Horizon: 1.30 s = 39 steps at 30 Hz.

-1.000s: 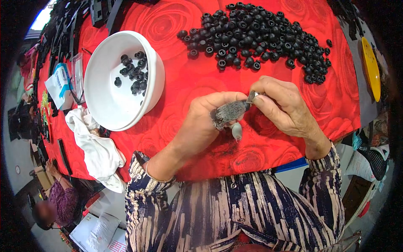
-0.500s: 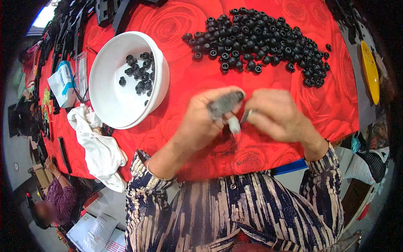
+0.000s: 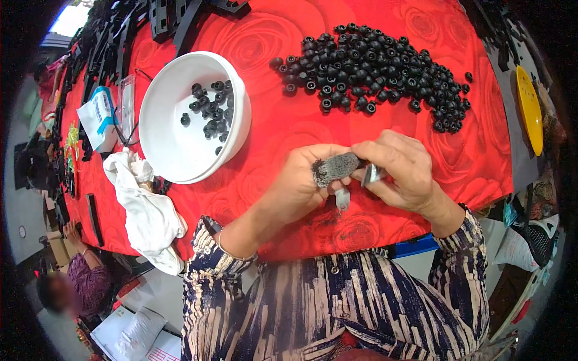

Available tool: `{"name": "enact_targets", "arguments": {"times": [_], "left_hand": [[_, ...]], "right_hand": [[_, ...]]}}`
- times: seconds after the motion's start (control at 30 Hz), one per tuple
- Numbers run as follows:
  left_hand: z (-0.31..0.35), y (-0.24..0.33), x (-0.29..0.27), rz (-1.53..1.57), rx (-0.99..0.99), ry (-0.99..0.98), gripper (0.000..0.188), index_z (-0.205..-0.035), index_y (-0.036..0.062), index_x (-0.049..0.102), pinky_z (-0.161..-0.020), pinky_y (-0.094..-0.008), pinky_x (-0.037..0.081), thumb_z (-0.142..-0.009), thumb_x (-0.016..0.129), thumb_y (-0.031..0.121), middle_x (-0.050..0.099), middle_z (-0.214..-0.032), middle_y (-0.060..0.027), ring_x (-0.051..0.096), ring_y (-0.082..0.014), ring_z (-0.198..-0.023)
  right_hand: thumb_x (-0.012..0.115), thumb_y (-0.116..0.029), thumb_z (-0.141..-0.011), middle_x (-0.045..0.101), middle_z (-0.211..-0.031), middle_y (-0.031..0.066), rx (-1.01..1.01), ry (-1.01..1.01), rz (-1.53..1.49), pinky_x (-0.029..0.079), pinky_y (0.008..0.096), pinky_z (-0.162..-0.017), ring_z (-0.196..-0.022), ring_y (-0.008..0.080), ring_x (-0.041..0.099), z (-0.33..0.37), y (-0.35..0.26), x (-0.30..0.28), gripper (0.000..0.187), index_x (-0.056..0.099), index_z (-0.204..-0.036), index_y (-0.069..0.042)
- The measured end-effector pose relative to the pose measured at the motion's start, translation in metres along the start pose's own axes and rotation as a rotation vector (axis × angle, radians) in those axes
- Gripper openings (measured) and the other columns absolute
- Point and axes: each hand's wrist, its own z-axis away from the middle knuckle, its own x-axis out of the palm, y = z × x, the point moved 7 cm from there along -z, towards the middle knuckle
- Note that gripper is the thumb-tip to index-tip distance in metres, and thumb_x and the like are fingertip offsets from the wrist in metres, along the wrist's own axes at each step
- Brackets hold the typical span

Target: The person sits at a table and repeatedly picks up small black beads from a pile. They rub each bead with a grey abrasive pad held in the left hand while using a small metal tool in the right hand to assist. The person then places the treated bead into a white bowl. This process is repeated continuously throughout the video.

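Over the red cloth, my left hand (image 3: 298, 177) is closed, with a grey knit cover (image 3: 335, 169) over its thumb and a whitish finger cover (image 3: 342, 199) on another finger. At the thumb's tip it pinches a small dark part (image 3: 362, 163), mostly hidden, which looks like one of the black round pieces. My right hand (image 3: 400, 168) meets it there, its fingers closed around a small shiny metal blade (image 3: 371, 174). Beyond my hands lies a heap of black round pieces with holes (image 3: 376, 66). Several more sit in the white bowl (image 3: 158, 129) to the left.
A white cloth (image 3: 144, 219) lies by the bowl, near a blue-and-white packet (image 3: 98, 118). Long black parts (image 3: 186, 24) pile up at the far left. A yellow plate (image 3: 529, 111) stands at the right edge. Another person (image 3: 87, 283) sits at lower left.
My hands have come together; the right one, blurred and slightly apart before, now touches the left at the dark part. The view has shifted slightly.
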Motion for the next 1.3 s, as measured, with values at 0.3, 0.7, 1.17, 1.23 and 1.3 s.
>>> {"name": "enact_targets", "arguments": {"times": [0.3, 0.7, 1.17, 1.23, 1.3], "left_hand": [[0.003, -0.006, 0.004, 0.216, -0.118, -0.06, 0.015, -0.1, -0.0024, 0.059, -0.07, -0.0221, 0.049, -0.086, 0.058, 0.003, 0.064, -0.086, -0.0065, 0.061, -0.0106, -0.079], [0.011, 0.03, 0.02, -0.279, 0.099, -0.003, 0.019, -0.098, -0.003, 0.062, -0.064, -0.0244, 0.049, -0.081, 0.064, 0.002, 0.064, -0.088, -0.0091, 0.061, -0.0127, -0.076], [0.058, 0.161, -0.024, -1.424, 0.81, 0.788, 0.036, -0.103, -0.0024, 0.062, -0.077, -0.0253, 0.048, -0.07, 0.049, -0.01, 0.066, -0.094, -0.0096, 0.062, -0.0136, -0.084], [0.07, 0.167, -0.034, -1.602, 0.762, 0.896, 0.037, -0.103, 0.0002, 0.063, -0.074, -0.0266, 0.048, -0.068, 0.052, -0.007, 0.067, -0.09, -0.0104, 0.063, -0.0169, -0.081], [0.079, 0.17, -0.035, -1.729, 0.684, 0.958, 0.038, -0.104, 0.0021, 0.064, -0.07, -0.0276, 0.047, -0.068, 0.054, -0.005, 0.066, -0.087, -0.0104, 0.062, -0.0187, -0.076]], "right_hand": [[0.072, -0.009, -0.055, 0.043, -0.06, 0.0021, -0.259, 0.068, 0.202, 0.03, 0.0285, -0.04, -0.048, 0.0149, 0.044, 0.005, -0.022, -0.002, 0.039, 0.061, -0.09, 0.005], [0.067, -0.008, -0.07, 0.051, -0.068, 0.0086, 0.161, 0.106, 0.383, 0.043, 0.037, -0.05, -0.058, 0.0261, 0.053, -0.002, 0.032, -0.009, 0.024, 0.057, -0.091, -0.006], [0.067, -0.009, -0.07, 0.058, -0.078, 0.01, 0.282, 0.057, 0.49, 0.046, 0.0366, -0.056, -0.069, 0.0286, 0.06, 0.003, 0.057, -0.005, 0.024, 0.056, -0.091, -0.005], [0.067, -0.01, -0.07, 0.059, -0.078, 0.01, 0.251, 0.088, 0.363, 0.046, 0.0363, -0.056, -0.067, 0.0282, 0.06, -0.002, 0.055, -0.002, 0.023, 0.056, -0.09, -0.004], [0.067, -0.01, -0.07, 0.06, -0.079, 0.0101, 0.267, 0.094, 0.214, 0.046, 0.0358, -0.055, -0.066, 0.0276, 0.06, -0.005, 0.052, 0.001, 0.022, 0.057, -0.088, -0.003]]}}
